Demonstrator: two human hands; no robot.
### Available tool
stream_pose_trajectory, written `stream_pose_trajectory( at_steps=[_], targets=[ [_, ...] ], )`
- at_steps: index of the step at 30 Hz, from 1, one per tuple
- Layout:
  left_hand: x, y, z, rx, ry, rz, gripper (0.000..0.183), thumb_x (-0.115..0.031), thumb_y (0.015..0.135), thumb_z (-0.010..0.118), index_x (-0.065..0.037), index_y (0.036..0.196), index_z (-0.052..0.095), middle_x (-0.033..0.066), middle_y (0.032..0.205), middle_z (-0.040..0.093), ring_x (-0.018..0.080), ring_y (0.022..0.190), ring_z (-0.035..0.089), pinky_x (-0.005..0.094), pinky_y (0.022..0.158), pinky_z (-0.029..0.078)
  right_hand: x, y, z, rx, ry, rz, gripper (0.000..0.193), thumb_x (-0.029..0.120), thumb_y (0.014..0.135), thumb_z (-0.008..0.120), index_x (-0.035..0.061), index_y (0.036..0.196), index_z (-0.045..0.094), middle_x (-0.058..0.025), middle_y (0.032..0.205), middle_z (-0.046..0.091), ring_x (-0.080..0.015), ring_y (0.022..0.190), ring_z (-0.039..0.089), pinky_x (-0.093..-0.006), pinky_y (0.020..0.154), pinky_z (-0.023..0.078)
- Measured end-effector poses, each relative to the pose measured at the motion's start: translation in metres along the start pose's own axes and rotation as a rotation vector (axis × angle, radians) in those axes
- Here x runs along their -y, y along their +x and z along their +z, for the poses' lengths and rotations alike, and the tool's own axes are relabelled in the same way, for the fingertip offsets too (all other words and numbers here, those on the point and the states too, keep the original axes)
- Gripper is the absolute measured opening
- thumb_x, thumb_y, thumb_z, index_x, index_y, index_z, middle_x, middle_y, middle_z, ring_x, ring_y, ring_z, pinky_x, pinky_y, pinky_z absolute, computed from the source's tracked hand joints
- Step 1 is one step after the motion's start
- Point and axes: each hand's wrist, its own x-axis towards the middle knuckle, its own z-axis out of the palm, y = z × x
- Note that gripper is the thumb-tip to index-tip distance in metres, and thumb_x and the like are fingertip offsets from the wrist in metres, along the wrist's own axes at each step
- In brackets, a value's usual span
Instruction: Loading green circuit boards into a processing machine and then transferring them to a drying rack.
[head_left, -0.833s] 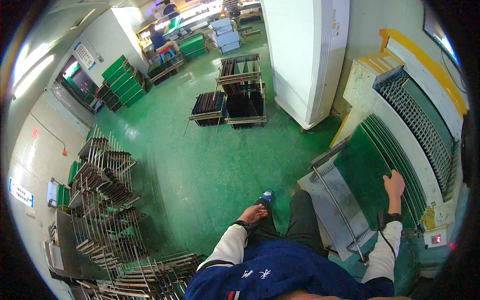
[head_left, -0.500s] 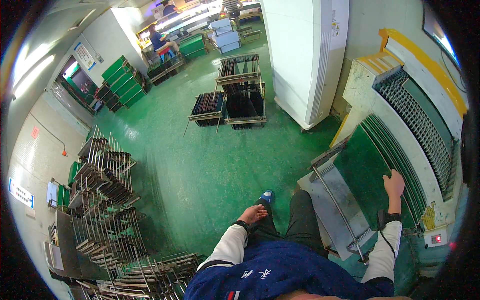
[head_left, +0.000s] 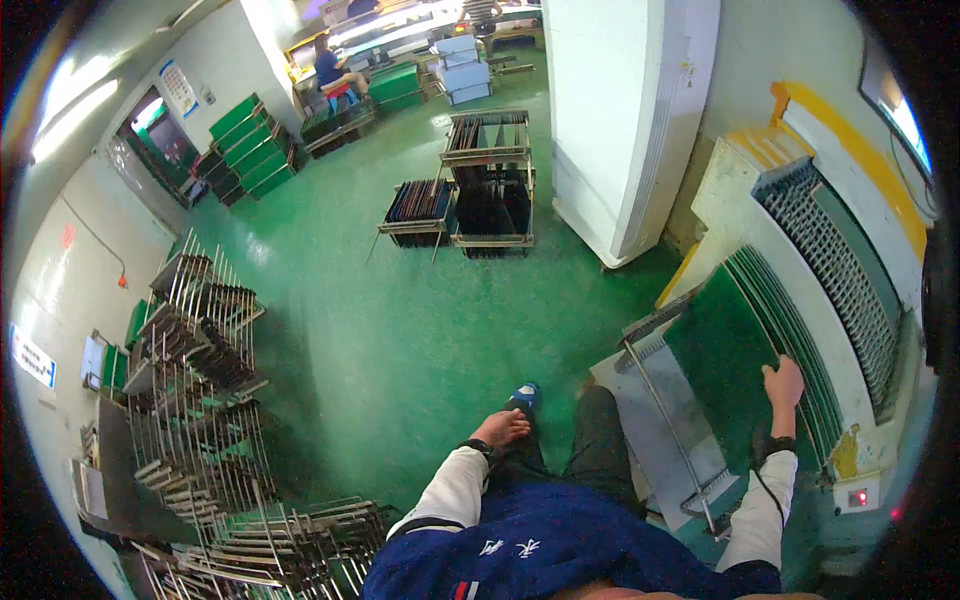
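Head view now: we see the right hand, nearer, grip seemingly pinched on the green panel's edge at right of frame; the panel spreads leftward, long axis slanting lower right. Our left hand hangs loosely curled, apparently empty, low centre; the green floor runs up to metal racks, upper centre.

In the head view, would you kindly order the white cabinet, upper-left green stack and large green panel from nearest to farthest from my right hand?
1. Large green panel, at the right hand
2. White cabinet, ahead
3. Green stack, upper left
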Motion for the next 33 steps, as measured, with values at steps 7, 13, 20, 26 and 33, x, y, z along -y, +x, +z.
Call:
stream_pose_trajectory(
  at_steps=[7, 13, 20, 26, 33],
  targets=[
    [-0.003, -0.011, 0.012, -0.036, 0.014, -0.015, 0.032, -0.024, 0.087, 0.05, 0.004, 0.103, 0.045, 0.0181, 0.097, 0.053, 0.0297, 0.086, 0.056, 0.0369, 0.076, 0.048, -0.018, 0.001, 0.019, 0.014, 0.024, -0.06, 0.049, 0.025, 0.068, 0.067, -0.0025, 0.106, 0.054, -0.0188, 0.105, 0.056, -0.033, 0.098, 0.053, -0.0401, 0.084, 0.042],
    [-0.009, -0.017, 0.01, 0.007, 0.004, -0.005, 0.036, -0.025, 0.088, 0.049, 0.007, 0.104, 0.043, 0.0198, 0.1, 0.052, 0.0317, 0.094, 0.054, 0.0393, 0.079, 0.047, -0.017, 0.006, -0.016, 0.012, 0.07, -0.127, 0.038, 0.025, 0.063, 0.068, -0.0012, 0.09, 0.059, -0.0218, 0.093, 0.058, -0.0379, 0.09, 0.053, -0.0434, 0.075, 0.042],
    [-0.004, -0.005, -0.005, 0.064, 0.057, 0.042, 0.038, -0.027, 0.088, 0.047, 0.006, 0.108, 0.042, 0.0203, 0.102, 0.053, 0.0307, 0.094, 0.054, 0.0379, 0.081, 0.047, -0.007, 0.024, -0.127, -0.029, 0.046, -0.121, 0.036, 0.031, 0.065, 0.064, 0.0032, 0.087, 0.059, -0.0209, 0.086, 0.058, -0.0363, 0.085, 0.054, -0.0441, 0.072, 0.043],
    [-0.007, 0.001, -0.001, 0.024, 0.07, -0.052, 0.033, -0.027, 0.089, 0.047, 0.002, 0.103, 0.044, 0.0188, 0.099, 0.054, 0.0306, 0.094, 0.054, 0.0372, 0.08, 0.046, -0.075, 0.027, -0.197, -0.171, 0.269, 0.019, 0.031, 0.021, 0.066, 0.067, 0.0011, 0.089, 0.06, -0.0148, 0.08, 0.061, -0.0258, 0.071, 0.059, -0.0365, 0.066, 0.045],
    [-0.007, 0.016, -0.017, 0.091, 0.003, -0.095, 0.035, -0.028, 0.09, 0.044, 0.003, 0.105, 0.042, 0.0185, 0.101, 0.053, 0.0302, 0.093, 0.054, 0.0368, 0.079, 0.047, -0.127, 0.004, -0.219, -0.314, 1.58, 0.266, 0.03, 0.014, 0.078, 0.061, 0.0004, 0.104, 0.054, -0.0098, 0.093, 0.061, -0.021, 0.08, 0.059, -0.034, 0.071, 0.048]
  ],
)
